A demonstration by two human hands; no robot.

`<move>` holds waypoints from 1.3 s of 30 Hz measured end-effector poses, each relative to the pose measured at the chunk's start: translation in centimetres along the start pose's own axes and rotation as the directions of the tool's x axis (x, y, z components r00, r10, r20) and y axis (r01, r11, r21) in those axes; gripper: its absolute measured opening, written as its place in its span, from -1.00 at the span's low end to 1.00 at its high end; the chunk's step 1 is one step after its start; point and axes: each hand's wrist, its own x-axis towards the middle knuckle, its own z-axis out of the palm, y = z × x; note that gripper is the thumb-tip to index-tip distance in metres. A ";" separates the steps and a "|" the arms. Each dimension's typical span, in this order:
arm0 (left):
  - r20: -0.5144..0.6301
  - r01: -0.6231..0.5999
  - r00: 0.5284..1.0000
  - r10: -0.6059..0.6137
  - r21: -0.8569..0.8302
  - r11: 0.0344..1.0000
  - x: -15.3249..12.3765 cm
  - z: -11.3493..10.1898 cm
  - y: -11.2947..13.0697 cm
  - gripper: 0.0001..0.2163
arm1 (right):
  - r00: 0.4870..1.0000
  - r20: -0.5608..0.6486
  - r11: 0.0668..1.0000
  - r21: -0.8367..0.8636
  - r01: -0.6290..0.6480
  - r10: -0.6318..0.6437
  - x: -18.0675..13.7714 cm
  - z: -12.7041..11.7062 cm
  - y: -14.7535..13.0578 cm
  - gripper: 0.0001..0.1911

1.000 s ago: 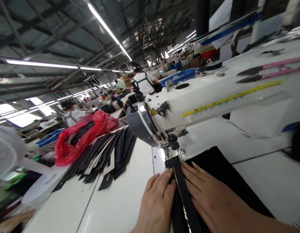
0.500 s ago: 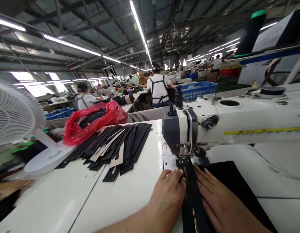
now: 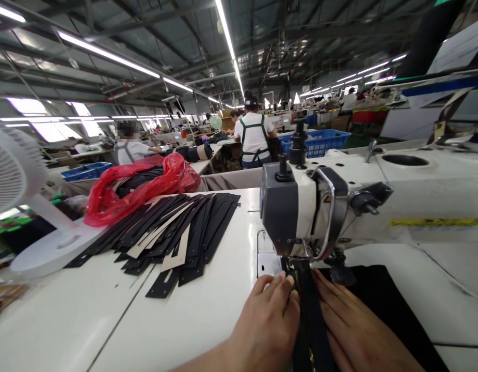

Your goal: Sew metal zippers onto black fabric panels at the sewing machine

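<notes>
A black zipper with gold-coloured teeth runs lengthwise under the head of a white and grey sewing machine. On its left edge, close to the presser foot, my left hand is closed, with bent fingers pinching or pressing the zipper; the thumb is hidden. My right hand lies flat along the right side, fingers stretched forward and close together. Black fabric spreads out beneath and beyond the right hand. The needle tip and stitch line cannot be made out.
Black slotted strips, some with beige sides, lie fanned out on the white table. Behind them is a red plastic bag. A white fan stands at left. Co-workers and a blue crate are further back.
The view has shifted, so the machine head looks larger and the strips sit further left. Both hands stay beside the zipper in nearly the same pose.
</notes>
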 end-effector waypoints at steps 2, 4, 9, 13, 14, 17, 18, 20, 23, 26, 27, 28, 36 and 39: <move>0.010 0.005 1.000 -0.005 -0.006 1.000 0.0 -0.1 0.0 -0.73 | 1.000 0.008 1.000 0.012 0.010 -0.010 0.0 0.0 0.1 -0.60; 0.018 0.016 1.000 -0.015 -0.012 1.000 0.0 -0.1 0.1 -0.72 | 1.000 0.001 1.000 0.025 0.011 -0.011 -0.1 0.1 0.1 -0.60; 0.040 0.025 0.999 -0.024 -0.028 0.999 -0.1 0.0 0.2 -0.74 | 1.000 -0.001 0.997 0.080 -0.010 0.010 -0.3 0.0 0.2 -0.59; 0.073 0.040 0.997 -0.036 -0.046 0.998 -0.1 -0.1 0.3 -0.72 | 0.999 0.039 0.994 0.105 -0.024 0.020 -0.2 -0.1 0.3 -0.58; 0.086 0.049 0.995 -0.044 -0.054 0.997 -0.1 -0.1 0.3 -0.71 | 0.999 0.047 0.994 0.111 -0.024 0.019 -0.2 -0.1 0.3 -0.57; 0.124 0.063 0.991 -0.054 -0.073 0.995 -0.1 -0.2 0.3 -0.70 | 0.997 0.078 0.991 0.130 -0.035 0.025 -0.4 -0.1 0.2 -0.55; 0.125 0.063 0.991 -0.053 -0.074 0.995 -0.1 -0.2 0.4 -0.71 | 0.996 0.084 0.990 0.136 -0.039 0.028 -0.5 0.0 0.2 -0.54; 0.116 0.059 0.992 -0.051 -0.065 0.996 -0.1 -0.2 0.4 -0.72 | 0.996 0.085 0.988 0.148 -0.048 0.036 -0.6 0.1 0.1 -0.52; 0.115 0.055 0.992 -0.050 -0.041 0.998 -0.2 -0.1 0.5 -0.71 | 0.996 0.070 0.982 0.178 -0.059 0.048 -0.7 0.3 0.1 -0.51; 0.142 0.070 0.988 -0.066 -0.021 0.997 -0.2 -0.1 0.6 -0.72 | 0.996 0.073 0.975 0.210 -0.073 0.058 -0.9 0.6 0.1 -0.50; 0.157 0.078 0.985 -0.074 -0.019 0.997 -0.1 -0.2 0.6 -0.74 | 0.995 0.074 0.973 0.215 -0.079 0.065 -1.0 0.7 0.1 -0.49; 0.173 0.084 0.982 -0.079 -0.018 0.996 0.0 -0.2 0.7 -0.75 | 0.995 0.069 0.972 0.219 -0.084 0.070 -1.1 0.8 0.1 -0.49; 0.284 0.066 0.957 -0.065 0.009 0.998 0.7 -0.7 0.2 -0.82 | 0.992 -0.054 0.960 0.261 -0.099 0.117 -1.5 1.9 0.2 -0.49; 0.277 0.073 0.958 -0.067 -0.011 0.997 0.9 -0.6 0.1 -0.86 | 0.990 -0.046 0.956 0.269 -0.114 0.131 -1.4 2.0 0.2 -0.46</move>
